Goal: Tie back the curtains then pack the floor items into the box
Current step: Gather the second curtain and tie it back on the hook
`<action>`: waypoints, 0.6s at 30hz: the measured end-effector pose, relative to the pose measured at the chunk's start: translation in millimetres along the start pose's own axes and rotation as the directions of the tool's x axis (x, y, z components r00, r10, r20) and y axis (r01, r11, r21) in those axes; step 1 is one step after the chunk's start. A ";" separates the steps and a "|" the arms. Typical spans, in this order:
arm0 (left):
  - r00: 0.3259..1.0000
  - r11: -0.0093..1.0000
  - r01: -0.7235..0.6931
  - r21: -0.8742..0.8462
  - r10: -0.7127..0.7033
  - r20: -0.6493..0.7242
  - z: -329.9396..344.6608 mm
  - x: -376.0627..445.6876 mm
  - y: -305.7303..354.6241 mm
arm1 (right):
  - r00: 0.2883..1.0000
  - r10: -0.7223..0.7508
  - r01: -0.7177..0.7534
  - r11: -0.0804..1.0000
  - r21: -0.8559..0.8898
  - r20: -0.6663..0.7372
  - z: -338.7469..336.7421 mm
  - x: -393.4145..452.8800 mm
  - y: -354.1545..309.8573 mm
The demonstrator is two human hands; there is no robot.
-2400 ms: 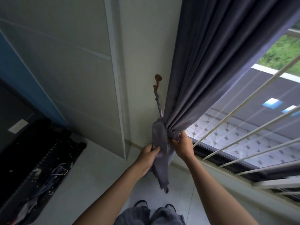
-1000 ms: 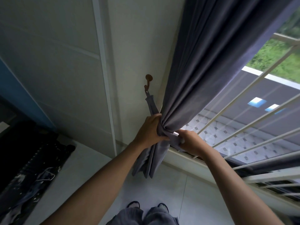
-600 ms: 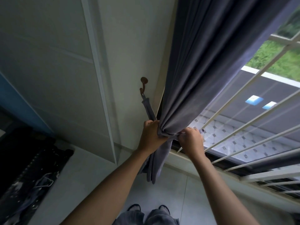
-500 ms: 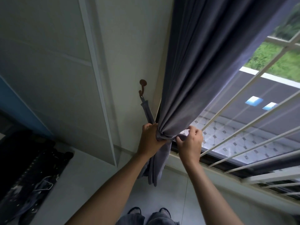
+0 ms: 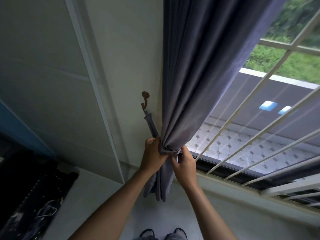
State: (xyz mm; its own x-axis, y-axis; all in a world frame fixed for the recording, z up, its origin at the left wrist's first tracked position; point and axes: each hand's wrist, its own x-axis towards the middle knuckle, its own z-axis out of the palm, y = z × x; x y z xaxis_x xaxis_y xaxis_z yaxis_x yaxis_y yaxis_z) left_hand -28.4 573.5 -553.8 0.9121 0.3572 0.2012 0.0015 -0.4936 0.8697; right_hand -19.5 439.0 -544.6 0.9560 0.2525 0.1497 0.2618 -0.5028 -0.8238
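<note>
The grey curtain (image 5: 199,75) hangs from the top of the frame down along the left edge of the window, its folds drawn together into a tight bunch low down, just above the sill. Around that bunch runs the tieback strap (image 5: 152,126), a band of the same grey cloth (easy to lose against the curtain), whose upper end rises to a small brown wall hook (image 5: 145,99) fixed to the pale wall just left of the curtain.

The left hand (image 5: 153,159) has its fingers curled round the gathered cloth and the strap at the left side of the bunch, gripping them together. The right hand (image 5: 184,164) is at the right side of the bunch, thumb and fingers pinching a fold of grey cloth just under the gather; whether that fold is the strap's free end or the curtain itself cannot be told. The two hands are nearly touching, with the curtain's loose tail hanging down between the forearms.

To the right, white window bars (image 5: 251,129) slant across the glass, with a tiled roof and grass beyond. At the lower left edge of the floor lies a dark heap (image 5: 34,205), with a wire clothes hanger on it. The person's shoe tips show at the bottom edge.
</note>
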 end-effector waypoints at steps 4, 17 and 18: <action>0.980 0.977 0.155 -0.148 -0.133 0.150 -19.6 3.2 8.8 | 0.992 0.005 -0.011 0.999 0.051 0.128 0.3 8.3 6.8; 0.843 0.840 0.521 -0.153 -0.478 0.247 -41.5 28.4 23.8 | 0.978 0.175 -0.183 0.981 0.071 0.109 30.6 28.6 1.2; 0.847 0.856 0.500 -0.132 -0.452 0.281 -41.0 29.9 25.7 | 0.979 0.170 -0.179 0.981 0.077 0.114 28.3 28.6 0.5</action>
State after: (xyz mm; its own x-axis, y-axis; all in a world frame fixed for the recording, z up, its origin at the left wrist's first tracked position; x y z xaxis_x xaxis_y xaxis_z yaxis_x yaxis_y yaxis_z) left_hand -17.9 604.0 -507.0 0.8869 0.3021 -0.3494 0.4037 -0.1393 0.9042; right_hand 4.2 469.4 -556.2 0.9651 0.2559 -0.0561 0.0749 -0.4748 -0.8769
